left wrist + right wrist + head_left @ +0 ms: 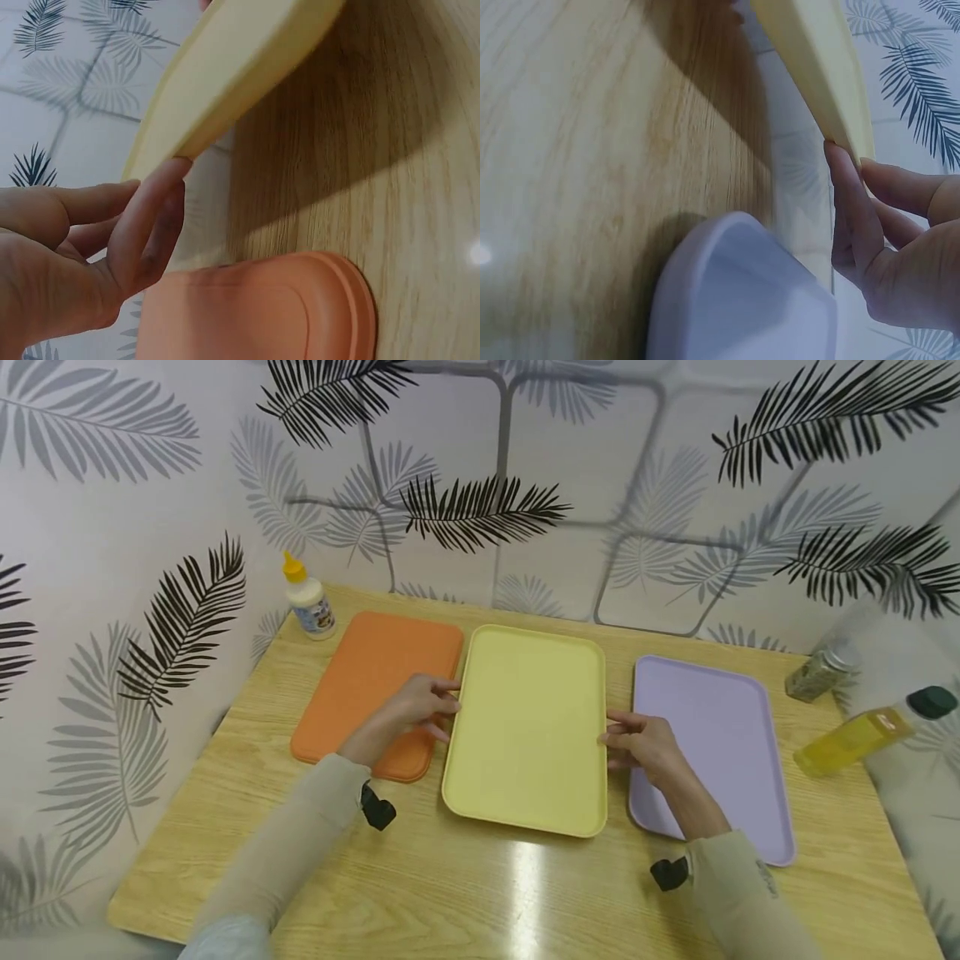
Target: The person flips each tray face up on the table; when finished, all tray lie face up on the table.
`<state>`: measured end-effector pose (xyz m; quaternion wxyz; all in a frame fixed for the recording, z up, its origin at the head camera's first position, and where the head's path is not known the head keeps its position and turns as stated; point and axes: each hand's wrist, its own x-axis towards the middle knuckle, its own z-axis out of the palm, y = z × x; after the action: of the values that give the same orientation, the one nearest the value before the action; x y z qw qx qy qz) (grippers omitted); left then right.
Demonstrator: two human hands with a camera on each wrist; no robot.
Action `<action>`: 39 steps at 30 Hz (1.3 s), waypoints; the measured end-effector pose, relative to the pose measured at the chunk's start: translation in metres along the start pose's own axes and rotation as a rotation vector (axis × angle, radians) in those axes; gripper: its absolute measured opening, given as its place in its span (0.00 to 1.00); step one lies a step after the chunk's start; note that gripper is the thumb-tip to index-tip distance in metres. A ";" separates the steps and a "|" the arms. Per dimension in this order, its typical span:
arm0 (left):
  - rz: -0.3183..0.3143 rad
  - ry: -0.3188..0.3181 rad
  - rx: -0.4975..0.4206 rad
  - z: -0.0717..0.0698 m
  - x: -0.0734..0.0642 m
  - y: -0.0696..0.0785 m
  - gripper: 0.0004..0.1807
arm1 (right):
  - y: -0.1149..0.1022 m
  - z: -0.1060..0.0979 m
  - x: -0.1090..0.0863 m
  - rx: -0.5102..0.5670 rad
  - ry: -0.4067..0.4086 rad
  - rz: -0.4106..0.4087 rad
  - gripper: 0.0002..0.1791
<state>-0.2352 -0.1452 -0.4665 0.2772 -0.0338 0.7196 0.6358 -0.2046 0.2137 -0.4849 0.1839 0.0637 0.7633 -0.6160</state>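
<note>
Both hands hold a yellow tray [531, 731] by its long sides, between an orange tray and a purple tray. The left hand [426, 702] pinches the left rim; in the left wrist view, its fingers [154, 217] reach under the edge. On the opposite rim, the right hand [641, 743] pinches with thumb above and fingers [849, 202] below. Both wrist views show the yellow tray raised off the wooden table, with a shadow beneath it. The orange tray [397, 652] lies face down under the left forearm. Partly covered by the right hand, the purple tray [720, 735] lies face up.
A white glue bottle with a yellow cap [311, 602] stands at the back left of the table [390, 893]. At the right are a jar of dried herbs [817, 675] and a bottle of yellow liquid [851, 743]. Leaf-patterned walls border the back and sides.
</note>
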 end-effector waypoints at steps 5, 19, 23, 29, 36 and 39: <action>0.020 0.048 0.082 0.012 0.010 0.001 0.30 | -0.004 -0.003 0.005 0.002 0.035 -0.006 0.31; 0.222 0.259 0.620 0.033 0.043 -0.005 0.14 | -0.004 -0.008 0.031 -0.118 0.079 0.025 0.31; 0.165 0.282 0.633 0.037 0.048 -0.005 0.21 | -0.004 -0.008 0.034 -0.144 0.081 0.027 0.30; 0.118 0.292 0.658 0.038 0.051 -0.004 0.14 | -0.010 -0.004 0.034 -0.147 0.072 -0.013 0.30; 0.177 0.270 0.659 0.037 0.054 -0.004 0.19 | -0.006 -0.005 0.037 -0.268 0.100 -0.002 0.29; 0.181 0.265 0.671 0.037 0.054 -0.004 0.13 | -0.001 -0.003 0.039 -0.330 0.115 -0.016 0.29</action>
<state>-0.2656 -0.0948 -0.4951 0.1198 0.0409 0.9178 0.3764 -0.2419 0.2112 -0.4972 0.1431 0.0617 0.8637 -0.4793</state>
